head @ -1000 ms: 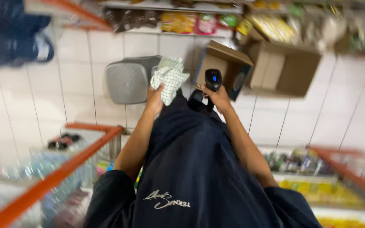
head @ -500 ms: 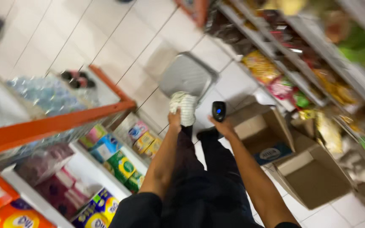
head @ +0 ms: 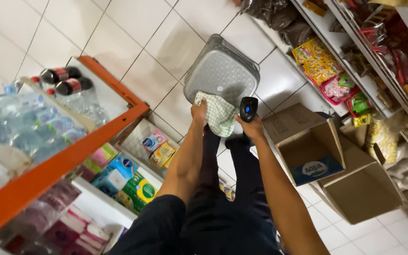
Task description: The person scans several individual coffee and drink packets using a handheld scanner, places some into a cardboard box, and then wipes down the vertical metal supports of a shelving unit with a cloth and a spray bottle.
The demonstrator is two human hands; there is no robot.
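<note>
The cloth (head: 219, 113) is a soft, crumpled piece in a green-and-white check, hanging limp over the grey plastic stool (head: 222, 71) on the tiled floor (head: 133, 38). The left hand (head: 198, 112) clenches its upper left edge, so the fabric drapes right of and below the fingers. The right hand (head: 251, 125) grips a black handheld scanner (head: 248, 108), just right of the cloth

sleeves: short, dark navy, ending at upper arms
forearms: bare
left hand (head: 198, 112): no glove
right hand (head: 252, 128): no glove
trousers: dark
</note>
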